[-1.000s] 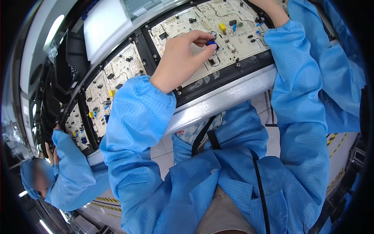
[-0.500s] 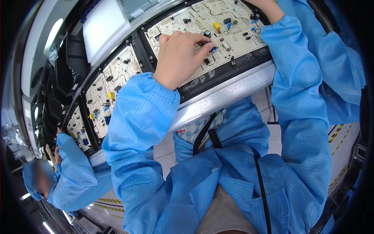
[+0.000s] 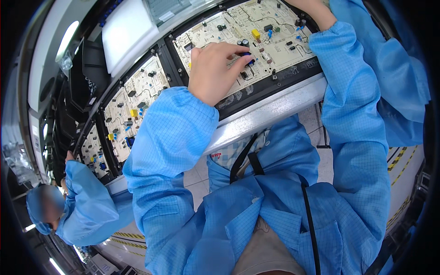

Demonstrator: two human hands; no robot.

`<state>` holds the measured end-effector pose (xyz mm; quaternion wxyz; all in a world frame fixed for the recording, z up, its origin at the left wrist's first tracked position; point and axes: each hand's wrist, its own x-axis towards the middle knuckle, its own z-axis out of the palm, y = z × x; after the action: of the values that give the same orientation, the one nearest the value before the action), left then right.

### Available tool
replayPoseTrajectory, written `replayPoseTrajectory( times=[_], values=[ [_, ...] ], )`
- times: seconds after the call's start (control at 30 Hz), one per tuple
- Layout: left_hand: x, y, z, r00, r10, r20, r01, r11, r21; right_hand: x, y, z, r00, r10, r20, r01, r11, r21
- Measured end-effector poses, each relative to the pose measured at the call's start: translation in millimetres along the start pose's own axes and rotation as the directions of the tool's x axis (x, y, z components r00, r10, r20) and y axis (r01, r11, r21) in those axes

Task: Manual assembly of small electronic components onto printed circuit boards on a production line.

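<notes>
My left hand [image 3: 214,72] is over a cream circuit board [image 3: 282,56], with thumb and forefinger closed on a small dark blue component [image 3: 248,58]. The component is at the board's surface, below two dark cylindrical capacitors [image 3: 242,43]; its lower end is partly hidden, so I cannot tell whether it is seated. A yellow block-shaped component [image 3: 255,34] and small blue parts stand farther right on the same board. My right hand [image 3: 311,6] reaches past the board's far right corner, its fingers cut off by the upper edge of the picture.
The board lies in a black frame [image 3: 250,94] beside a metal rail [image 3: 270,111]. More populated boards [image 3: 133,98] line up to the left. White foam sheets [image 3: 126,34] are beyond them. A co-worker in blue [image 3: 89,206] stands left; another blue sleeve [image 3: 398,87] is at right.
The view has shifted slightly, and boards and hands appear a little farther right. My left thumb and forefinger remain at the blue component, which shows more plainly now.
</notes>
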<state>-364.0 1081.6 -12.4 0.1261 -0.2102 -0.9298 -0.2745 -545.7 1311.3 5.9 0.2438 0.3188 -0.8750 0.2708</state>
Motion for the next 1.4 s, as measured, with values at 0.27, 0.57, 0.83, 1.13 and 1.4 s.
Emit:
replayPoseTrajectory(
  times=[0.27, 0.57, 0.83, 1.13, 1.4],
  values=[
    [2, 4, -5, 0.994, -0.075, 0.084, 0.074, 0.997, 0.016, 0, 4, 3, 1.000, -0.018, -0.014, 0.018, 1.000, -0.014],
    [6, 9, -8, 0.993, -0.062, 0.104, 0.060, 0.998, 0.021, -2, 9, -2, 1.000, 0.004, 0.006, -0.005, 1.000, 0.019],
    [3, 9, -13, 0.998, 0.048, 0.048, -0.055, 0.985, 0.166, -1, 4, -2, 1.000, 0.009, 0.018, -0.009, 1.000, 0.013],
    [12, 11, -11, 0.986, -0.072, 0.148, 0.065, 0.997, 0.053, -4, 12, -8, 1.000, 0.003, 0.028, -0.002, 1.000, -0.021],
    [12, 7, -14, 0.982, -0.099, 0.162, 0.092, 0.994, 0.050, -1, 8, -7, 0.997, 0.013, 0.072, -0.012, 1.000, -0.020]
  ],
)
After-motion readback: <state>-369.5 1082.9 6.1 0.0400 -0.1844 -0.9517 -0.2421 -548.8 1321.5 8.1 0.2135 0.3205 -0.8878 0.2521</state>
